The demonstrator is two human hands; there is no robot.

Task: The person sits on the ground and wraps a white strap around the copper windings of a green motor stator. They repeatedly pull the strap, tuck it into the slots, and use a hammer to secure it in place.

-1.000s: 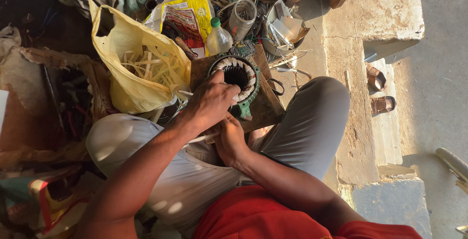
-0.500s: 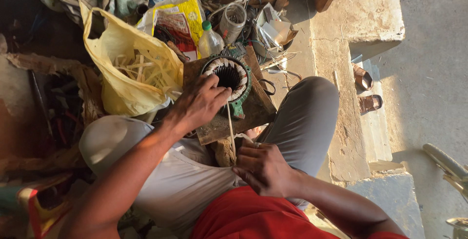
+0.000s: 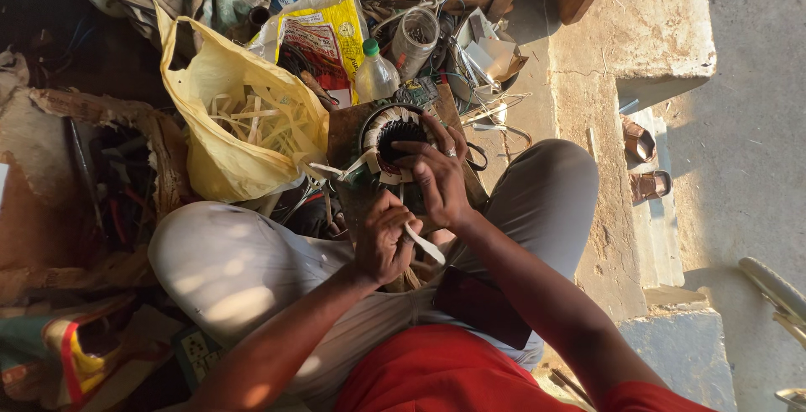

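White insulation strips already stand in several slots of the motor stator on the wooden board. The right hand steadies it; the left hand pinches another strip, uninserted.

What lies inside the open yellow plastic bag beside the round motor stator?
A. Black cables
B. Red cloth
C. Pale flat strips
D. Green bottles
C: the yellow plastic bag gapes open on a heap of pale flat strips, left of the round motor stator that the right hand touches, while the left hand holds one such strip.
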